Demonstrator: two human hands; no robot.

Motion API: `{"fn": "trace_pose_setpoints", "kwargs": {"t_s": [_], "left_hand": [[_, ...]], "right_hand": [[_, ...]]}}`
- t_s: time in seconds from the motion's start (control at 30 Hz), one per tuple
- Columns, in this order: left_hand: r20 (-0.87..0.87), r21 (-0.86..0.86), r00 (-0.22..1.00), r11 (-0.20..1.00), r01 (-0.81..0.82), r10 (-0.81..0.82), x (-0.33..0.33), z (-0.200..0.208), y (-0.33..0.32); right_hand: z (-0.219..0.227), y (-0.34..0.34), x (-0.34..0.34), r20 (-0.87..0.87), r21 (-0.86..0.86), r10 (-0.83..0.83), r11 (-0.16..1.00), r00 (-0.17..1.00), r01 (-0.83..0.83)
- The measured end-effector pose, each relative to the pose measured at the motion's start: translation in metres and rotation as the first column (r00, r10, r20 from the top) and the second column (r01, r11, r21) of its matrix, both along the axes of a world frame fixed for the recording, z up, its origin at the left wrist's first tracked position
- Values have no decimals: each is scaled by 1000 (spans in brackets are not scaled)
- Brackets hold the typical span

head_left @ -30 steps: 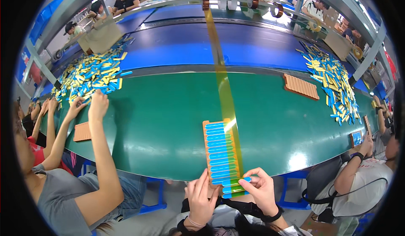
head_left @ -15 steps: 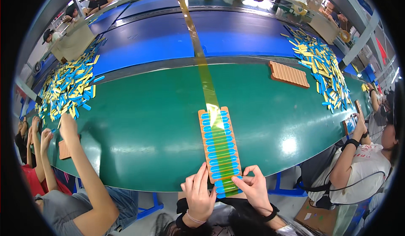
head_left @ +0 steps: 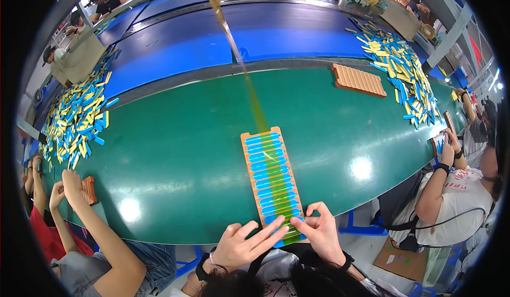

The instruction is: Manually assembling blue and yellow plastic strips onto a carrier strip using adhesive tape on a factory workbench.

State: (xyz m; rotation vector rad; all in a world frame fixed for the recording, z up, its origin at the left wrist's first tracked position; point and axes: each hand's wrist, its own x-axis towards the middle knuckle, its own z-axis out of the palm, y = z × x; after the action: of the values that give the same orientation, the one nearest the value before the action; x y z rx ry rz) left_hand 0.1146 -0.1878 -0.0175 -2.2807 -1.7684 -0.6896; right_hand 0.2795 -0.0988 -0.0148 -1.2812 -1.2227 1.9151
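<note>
An orange grooved tray (head_left: 248, 161) lies lengthwise before me on the green table, its grooves filled with blue flat sticks (head_left: 269, 175). Along its middle runs clear amber tape (head_left: 259, 114), stretching back to a roll at the far side. My left hand (head_left: 239, 248) is open, its fingers stretched across the tape at the tray's near end, fingertips touching it. On the right edge of that end, my right hand (head_left: 321, 237) presses its thumb on the tape, the other fingers bent beside the tray; their undersides are hidden.
Piles of blue and yellow sticks lie at left (head_left: 79, 114) and right (head_left: 398, 66). Another orange tray (head_left: 358, 80) sits far right. A co-worker's arm (head_left: 103, 220) is at left by a tray (head_left: 89, 190); a co-worker (head_left: 451, 196) sits at right. Blue panels (head_left: 170, 45) lie beyond the table.
My left hand has moved from the tray's left side onto the tape at its near end. My right thumb stays there. The left co-worker's hand has drawn back from the stick pile.
</note>
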Motion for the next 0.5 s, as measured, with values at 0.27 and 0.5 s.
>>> {"fn": "trace_pose_setpoints", "kwargs": {"t_s": [0.27,0.5], "left_hand": [[35,-134,995,986,94,-90,-6,1,1],[-37,-67,989,988,139,-142,-7,12,5]], "right_hand": [[24,8,12,324,155,187,956,927,-247],[46,29,-18,279,467,325,776,904,-424]]}}
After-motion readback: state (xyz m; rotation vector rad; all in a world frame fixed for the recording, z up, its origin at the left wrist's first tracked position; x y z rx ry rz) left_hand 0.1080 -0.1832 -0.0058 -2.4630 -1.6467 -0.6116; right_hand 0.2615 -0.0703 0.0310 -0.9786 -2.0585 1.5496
